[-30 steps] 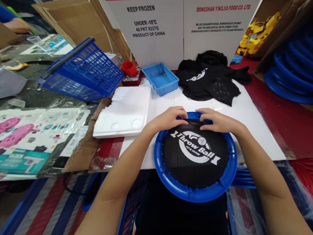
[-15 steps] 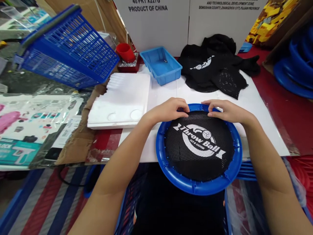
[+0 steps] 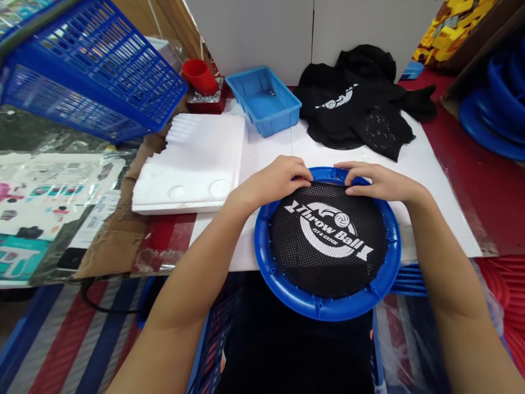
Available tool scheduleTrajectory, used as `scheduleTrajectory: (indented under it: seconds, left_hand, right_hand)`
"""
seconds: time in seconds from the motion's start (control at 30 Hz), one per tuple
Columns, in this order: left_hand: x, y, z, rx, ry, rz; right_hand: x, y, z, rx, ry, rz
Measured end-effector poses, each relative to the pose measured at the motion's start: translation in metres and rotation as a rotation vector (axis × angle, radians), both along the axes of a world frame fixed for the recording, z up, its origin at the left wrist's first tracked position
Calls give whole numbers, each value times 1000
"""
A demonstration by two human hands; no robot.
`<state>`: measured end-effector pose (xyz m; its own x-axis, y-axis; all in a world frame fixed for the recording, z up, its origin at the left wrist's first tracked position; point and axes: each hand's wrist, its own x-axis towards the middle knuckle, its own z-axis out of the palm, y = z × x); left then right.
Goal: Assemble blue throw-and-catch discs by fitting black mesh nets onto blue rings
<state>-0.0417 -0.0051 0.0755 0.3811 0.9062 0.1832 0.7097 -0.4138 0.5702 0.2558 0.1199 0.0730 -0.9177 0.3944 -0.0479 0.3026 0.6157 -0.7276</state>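
Note:
A round blue plastic ring [image 3: 324, 310] leans between my body and the table's front edge, its face toward me. Black mesh [image 3: 320, 276] printed "Throw Ball" spans it. At the ring's far side, my left hand [image 3: 283, 179] pinches the mesh edge with thumb and fingers, left of centre. My right hand [image 3: 377, 181] grips the same far side to the right, its thumb at the mesh edge and fingers over the rim. A narrow gap shows between mesh and rim between the two hands. Small pegs line the ring.
Loose black mesh pieces [image 3: 356, 104] lie behind the ring, beside a light blue tray [image 3: 279, 123]. A white foam slab [image 3: 192, 164], a red cup [image 3: 200, 76] and a tilted blue basket [image 3: 94, 71] are on the left. Blue rings [image 3: 484, 120] are stacked at right.
The whole view has shifted a little, so things sit slightly further left and higher. Both hands stay at the ring's far edge, with small finger movements at the mesh.

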Motion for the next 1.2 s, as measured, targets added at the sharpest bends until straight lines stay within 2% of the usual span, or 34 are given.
scheduleTrajectory:
  seconds: [0.43, 0.7, 0.97, 1.2]
  left_hand:
    - [-4, 3, -1, -105, -207, 168]
    - [-6, 6, -4, -72, -164, 129]
    - [-7, 10, -12, -42, -203, 139]
    - [-9, 11, -11, -60, -186, 116]
  right_hand:
    - [1, 1, -2, 0, 92, -91]
    - [2, 3, -3, -86, 111, -141]
    - [-3, 6, -10, -45, 168, -174]
    - [-4, 11, -16, -81, 195, -192]
